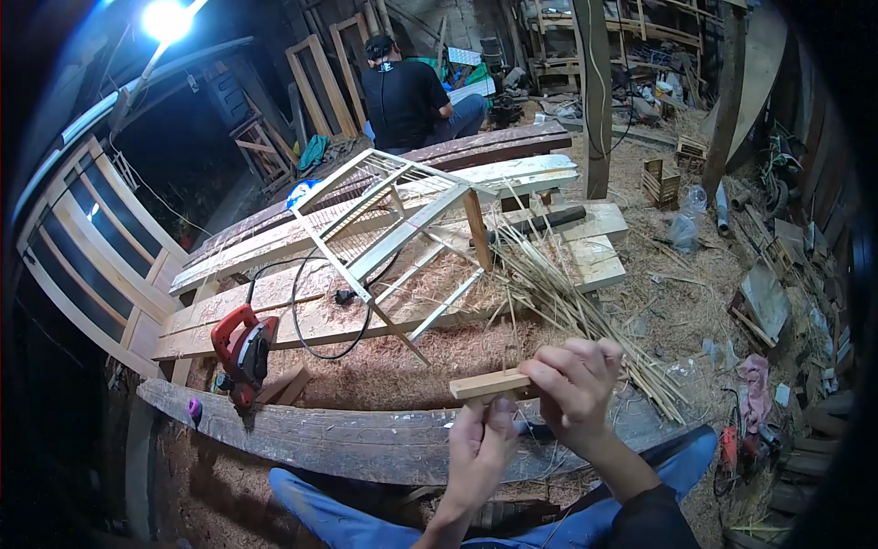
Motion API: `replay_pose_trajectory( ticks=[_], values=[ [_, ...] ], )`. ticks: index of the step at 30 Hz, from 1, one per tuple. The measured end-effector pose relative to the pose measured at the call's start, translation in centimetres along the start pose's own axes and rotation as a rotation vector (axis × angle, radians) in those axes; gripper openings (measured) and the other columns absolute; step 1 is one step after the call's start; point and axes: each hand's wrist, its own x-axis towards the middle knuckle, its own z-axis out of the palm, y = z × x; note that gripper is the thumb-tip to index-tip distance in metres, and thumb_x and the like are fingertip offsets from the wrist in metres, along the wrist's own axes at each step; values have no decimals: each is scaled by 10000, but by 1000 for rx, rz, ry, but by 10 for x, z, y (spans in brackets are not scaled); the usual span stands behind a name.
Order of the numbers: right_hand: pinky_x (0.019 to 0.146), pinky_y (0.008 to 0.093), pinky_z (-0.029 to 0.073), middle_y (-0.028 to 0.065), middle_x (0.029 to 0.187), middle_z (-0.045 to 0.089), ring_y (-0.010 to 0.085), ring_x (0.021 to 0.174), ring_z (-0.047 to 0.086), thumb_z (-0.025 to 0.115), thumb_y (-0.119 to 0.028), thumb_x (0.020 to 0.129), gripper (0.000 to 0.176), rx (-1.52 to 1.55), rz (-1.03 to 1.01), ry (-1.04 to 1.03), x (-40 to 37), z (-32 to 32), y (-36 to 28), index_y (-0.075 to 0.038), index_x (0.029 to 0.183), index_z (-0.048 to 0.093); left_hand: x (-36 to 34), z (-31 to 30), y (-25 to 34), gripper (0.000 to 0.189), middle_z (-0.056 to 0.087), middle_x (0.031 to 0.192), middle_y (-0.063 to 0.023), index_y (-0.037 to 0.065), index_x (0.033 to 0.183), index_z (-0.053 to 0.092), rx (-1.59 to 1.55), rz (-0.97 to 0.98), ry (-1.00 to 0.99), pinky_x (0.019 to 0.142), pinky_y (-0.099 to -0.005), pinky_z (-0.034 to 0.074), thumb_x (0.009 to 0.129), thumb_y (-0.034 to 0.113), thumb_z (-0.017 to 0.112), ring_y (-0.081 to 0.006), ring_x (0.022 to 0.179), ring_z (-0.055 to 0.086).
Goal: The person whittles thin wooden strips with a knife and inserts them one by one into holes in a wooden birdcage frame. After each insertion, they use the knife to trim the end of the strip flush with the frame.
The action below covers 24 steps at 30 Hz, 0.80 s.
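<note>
I have a small wooden block (485, 383) up in front of me, above the right half of the grey plank (347, 446), with no part of it resting on the wood. My right hand (572, 392) is clamped on the block's right end, thumb and curled fingers together around it; my left hand (482, 446) comes up from below, thumb and fingertips against the underside, though I cannot tell whether they truly pinch it. I judge the block light and stiff, dry rather than slippery, its squared corners easy to feel; the long sides near each end should give the surest hold. A thin stick stands upright just behind it, and whether the two touch I cannot tell; that one looks easy to snap. Beyond the plank's far edge, near its right end, the loose sticks (585, 302) fan toward me, so I would mind my right knuckles there. Leftward there is more room over the plank, as far as the red planer (245, 352) by its left end. The near edge runs just above my knees, leaving little space for dropping my wrists.
</note>
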Motion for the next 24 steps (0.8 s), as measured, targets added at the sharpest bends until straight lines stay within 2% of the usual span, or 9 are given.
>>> replay_pose_trajectory(
  ticks=[3, 6, 7, 9, 13, 19, 20, 22, 24],
  values=[
    [884, 388, 311, -71, 1016, 670, 140, 943, 565, 693, -196, 833, 220, -6, -40, -76, 0, 3, -1, -207, 1049, 738, 10, -25, -6, 202, 338, 649, 95, 60, 1061, 553, -43, -76, -70, 447, -221, 216, 1111, 248, 501, -13, 499, 264],
    [903, 375, 298, -85, 1045, 669, 127, 980, 559, 693, -185, 828, 276, -58, -79, -104, -2, 4, -3, -215, 1098, 739, 11, -20, -2, 190, 342, 645, 92, 59, 1060, 557, 0, -26, -43, 447, -222, 215, 1115, 227, 487, -10, 498, 259],
    [899, 377, 297, -84, 1037, 673, 131, 965, 558, 691, -171, 824, 271, -51, -52, -64, -2, 3, -4, -208, 1088, 743, 10, -19, -3, 190, 342, 645, 92, 59, 1060, 557, 0, -31, -44, 447, -222, 215, 1115, 227, 487, -10, 498, 259],
    [895, 379, 297, -83, 1028, 678, 135, 949, 556, 688, -158, 821, 266, -50, -27, -18, -1, 0, -3, -200, 1077, 747, 10, -12, -8, 189, 431, 735, 71, 52, 1203, 560, 22, 48, -29, 467, -210, 263, 1114, 203, 490, -1, 553, 347],
    [863, 388, 310, -69, 986, 695, 161, 900, 548, 677, -148, 821, 217, -50, 2, 93, -4, -5, 2, -179, 1018, 761, 1, 9, -11, 226, 495, 827, 47, 40, 1252, 568, -10, 88, -23, 487, -206, 302, 1113, 201, 493, -7, 587, 391],
    [840, 395, 325, -52, 969, 704, 177, 893, 554, 674, -148, 821, 195, -48, 20, 110, -3, -7, 0, -160, 994, 765, -2, 8, -10, 257, 499, 804, 51, 68, 1325, 589, 64, 81, 27, 496, -210, 319, 1106, 172, 504, -8, 602, 408],
    [842, 394, 327, -49, 971, 704, 177, 895, 556, 671, -146, 824, 196, -40, 13, 102, -2, -7, 0, -160, 995, 766, -3, 9, -9, 257, 499, 804, 51, 68, 1325, 589, 62, 80, 28, 496, -210, 319, 1106, 172, 504, -8, 602, 408],
    [843, 393, 329, -47, 973, 704, 178, 897, 558, 667, -144, 827, 198, -32, 13, 101, -3, -5, -2, -160, 997, 767, -2, 7, -6, 178, 452, 780, 40, 75, 1176, 531, 142, 121, 9, 436, -218, 254, 1112, 236, 491, -6, 509, 323],
    [849, 392, 336, -45, 982, 704, 177, 900, 560, 667, -148, 834, 204, -4, 25, 85, -3, -3, -1, -157, 1012, 767, 0, 5, -10, 174, 465, 816, 31, 78, 1189, 531, 164, 119, 29, 436, -219, 262, 1112, 227, 489, -6, 516, 333]
  ],
)
